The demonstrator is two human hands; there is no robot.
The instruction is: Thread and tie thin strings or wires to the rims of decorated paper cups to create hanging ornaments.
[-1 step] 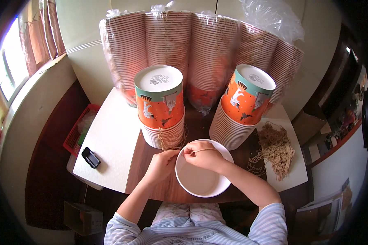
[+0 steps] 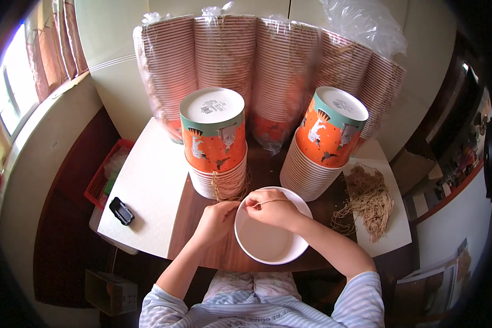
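A white paper bucket (image 2: 268,243) sits at the table's front edge, its open top towards me. My right hand (image 2: 272,209) reaches over its far rim with the fingers pinched on a thin tan cord (image 2: 273,200), which runs across the back of the hand. At the bucket's outer left side, my left hand (image 2: 218,220) is closed, its fingertips against the rim. What those fingertips pinch is hidden. Beyond the hands stand two upside-down stacks of orange-and-green printed buckets, a left stack (image 2: 216,145) and a right stack (image 2: 328,134). More cord (image 2: 229,183) hangs against the left stack.
Tall plastic-wrapped bucket stacks (image 2: 224,54) line the back of the table. A tangled heap of tan cord (image 2: 373,202) lies on the right. On the left are a small black case (image 2: 121,211) and, beyond the table edge, a red basket (image 2: 97,188).
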